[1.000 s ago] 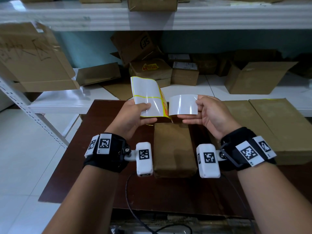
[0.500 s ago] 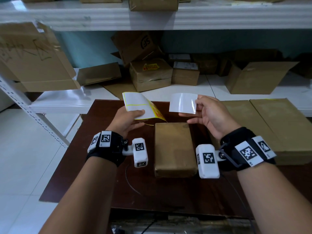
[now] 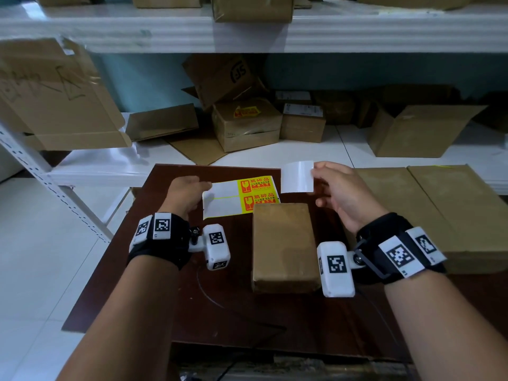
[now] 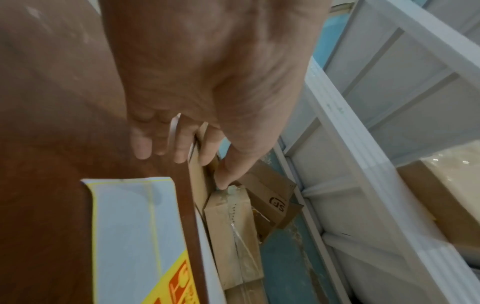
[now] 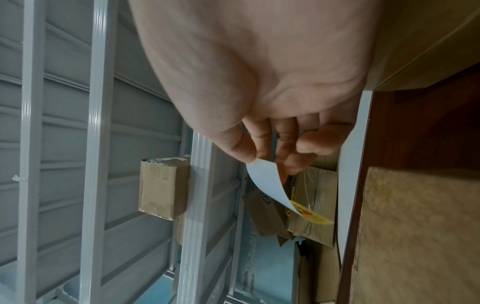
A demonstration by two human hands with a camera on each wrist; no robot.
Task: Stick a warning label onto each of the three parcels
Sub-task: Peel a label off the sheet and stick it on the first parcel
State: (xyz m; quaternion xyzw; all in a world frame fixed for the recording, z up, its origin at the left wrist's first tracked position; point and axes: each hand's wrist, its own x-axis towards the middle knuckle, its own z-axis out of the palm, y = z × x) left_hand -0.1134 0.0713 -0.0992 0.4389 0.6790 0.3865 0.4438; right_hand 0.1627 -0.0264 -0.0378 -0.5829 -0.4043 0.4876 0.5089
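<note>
My right hand (image 3: pixel 313 173) pinches a peeled warning label (image 3: pixel 297 177) by its right edge, white back toward me, above the table's far edge. In the right wrist view the label (image 5: pixel 270 189) curls down from my fingertips (image 5: pixel 246 154) and shows a yellow face. The label sheet (image 3: pixel 239 198), half bare backing and half yellow labels, lies flat on the dark table (image 3: pixel 220 312). My left hand (image 3: pixel 202 188) hovers at its left edge with loose fingers (image 4: pixel 182 152) holding nothing. A brown parcel (image 3: pixel 284 246) lies in the middle, with two larger flat parcels (image 3: pixel 398 204) (image 3: pixel 464 213) at right.
White shelving (image 3: pixel 247 31) stands behind the table, with cardboard boxes (image 3: pixel 247 125) piled on its lower shelf and a folded carton (image 3: pixel 55 100) at left. White floor tiles (image 3: pixel 41 270) show to the left of the table.
My left hand lowered the label sheet flat onto the table and let go of it. My right hand, still pinching the peeled label, drifted slightly right.
</note>
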